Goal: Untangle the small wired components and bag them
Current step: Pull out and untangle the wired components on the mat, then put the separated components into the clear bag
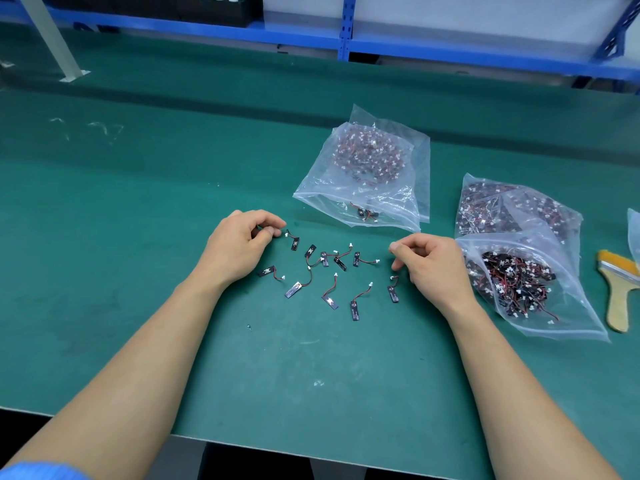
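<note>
Several small wired components (329, 271), black strips with red-black leads and white plugs, lie spread apart on the green mat (138, 237) between my hands. My left hand (239, 245) rests on the mat at their left. Its fingers are curled and thumb meets forefinger right beside the white plug of one component (292, 239); whether it pinches that plug is unclear. My right hand (431, 266) hovers at their right with loosely curled fingers and nothing in them. A clear bag (367, 168) behind holds many components. An open bag (530, 289) at right holds a tangled heap.
A third, full bag (519, 209) lies behind the open one. A yellow-bristled brush (618, 296) with a wooden handle lies at far right, beside another bag's edge (633, 233). Blue shelving (346, 32) runs along the back. The table's front edge (311, 441) is close to me.
</note>
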`<state>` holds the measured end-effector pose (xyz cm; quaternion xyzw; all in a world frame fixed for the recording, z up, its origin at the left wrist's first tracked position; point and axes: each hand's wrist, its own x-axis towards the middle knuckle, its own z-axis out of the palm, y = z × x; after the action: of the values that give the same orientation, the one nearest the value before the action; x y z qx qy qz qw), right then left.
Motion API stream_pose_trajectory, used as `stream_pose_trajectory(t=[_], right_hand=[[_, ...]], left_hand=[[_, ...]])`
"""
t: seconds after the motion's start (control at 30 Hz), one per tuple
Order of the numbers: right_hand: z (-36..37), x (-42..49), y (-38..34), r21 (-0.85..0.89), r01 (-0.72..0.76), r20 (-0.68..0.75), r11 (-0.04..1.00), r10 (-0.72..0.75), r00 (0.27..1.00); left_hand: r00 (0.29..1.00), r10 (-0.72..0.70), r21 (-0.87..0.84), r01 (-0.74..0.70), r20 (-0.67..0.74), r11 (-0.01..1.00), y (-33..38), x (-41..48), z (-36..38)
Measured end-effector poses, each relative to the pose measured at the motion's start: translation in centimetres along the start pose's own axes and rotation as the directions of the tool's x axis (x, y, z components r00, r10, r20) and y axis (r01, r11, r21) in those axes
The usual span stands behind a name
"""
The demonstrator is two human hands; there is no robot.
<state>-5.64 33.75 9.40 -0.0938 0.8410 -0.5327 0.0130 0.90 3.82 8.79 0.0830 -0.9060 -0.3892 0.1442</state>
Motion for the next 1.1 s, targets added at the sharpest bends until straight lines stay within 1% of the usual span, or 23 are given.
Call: stream_pose_trajectory(t=[0.1,0.17,0.2,0.27,0.37,0.43,0.5,0.57,0.67,0.73,0.83,0.93,1.0,1.03,1.1], right_hand=[[0.0,0.0,0.0,-0.003,0.002,0.0,1.0,-0.002,1.0],[0.0,0.0,0.0,0.002,-0.002,-0.003,1.0,0.002,1.0],[0.0,0.0,0.0,0.006,-0.003,-0.006,1.0,0.003,1.0],[0.0,0.1,0.0,0.014,-0.002,-0.008,1.0,0.002,1.0],[0.1,0.2,0.0,0.029,-0.002,-0.009,1.0,0.002,1.0],[0.1,0.3,0.1,0.042,0.002,-0.013,0.999,-0.002,1.0],[0.0,0.3,0.1,0.054,0.014,-0.014,0.998,-0.013,1.0],[0.0,0.4,0.2,0.067,0.028,-0.018,0.997,-0.027,0.999],[-0.2,0.6,0.4,0.084,0.03,-0.04,0.996,-0.027,0.999],[-0.2,0.7,0.5,0.077,0.038,-0.058,0.996,-0.033,0.998],[0.0,0.7,0.6,0.05,0.042,-0.06,0.998,-0.039,0.997],[0.0,0.7,0.6,0.042,0.038,-0.051,0.998,-0.036,0.998],[0.0,0.6,0.5,0.043,0.038,-0.044,0.998,-0.036,0.998],[0.1,0.6,0.4,0.041,0.038,-0.043,0.998,-0.036,0.998],[0.1,0.6,0.4,0.039,0.035,-0.049,0.999,-0.033,0.998]], left_hand=[[0.999,0.035,0.0,-0.035,-0.021,0.999,0.1,-0.1,-0.1],[0.999,0.052,0.012,-0.052,0.003,0.999,0.5,-0.4,-0.2],[0.997,0.061,0.022,-0.062,0.039,0.998,0.9,-0.7,-0.1],[0.984,0.079,0.038,-0.086,0.158,0.996,2.0,-1.7,0.5],[0.928,0.128,0.074,-0.164,0.351,0.984,4.5,-3.6,2.6],[0.897,0.166,0.119,-0.233,0.409,0.965,6.3,-4.4,4.6],[0.877,0.21,0.178,-0.312,0.433,0.933,7.9,-4.9,6.8],[0.857,0.282,0.189,-0.392,0.432,0.9,9.3,-5.1,8.6],[0.862,0.368,0.091,-0.422,0.348,0.902,10.2,-4.7,9.8],[0.873,0.389,0.07,-0.425,0.294,0.902,10.0,-4.2,9.7],[0.868,0.424,0.07,-0.454,0.258,0.888,9.5,-4.0,9.0],[0.86,0.455,0.002,-0.468,0.229,0.883,9.2,-3.9,8.2],[0.87,0.438,-0.035,-0.442,0.227,0.896,8.5,-3.5,7.0],[0.872,0.43,-0.016,-0.439,0.234,0.899,8.0,-3.2,6.3],[0.867,0.421,0.079,-0.456,0.267,0.887,6.6,-2.5,4.8]])
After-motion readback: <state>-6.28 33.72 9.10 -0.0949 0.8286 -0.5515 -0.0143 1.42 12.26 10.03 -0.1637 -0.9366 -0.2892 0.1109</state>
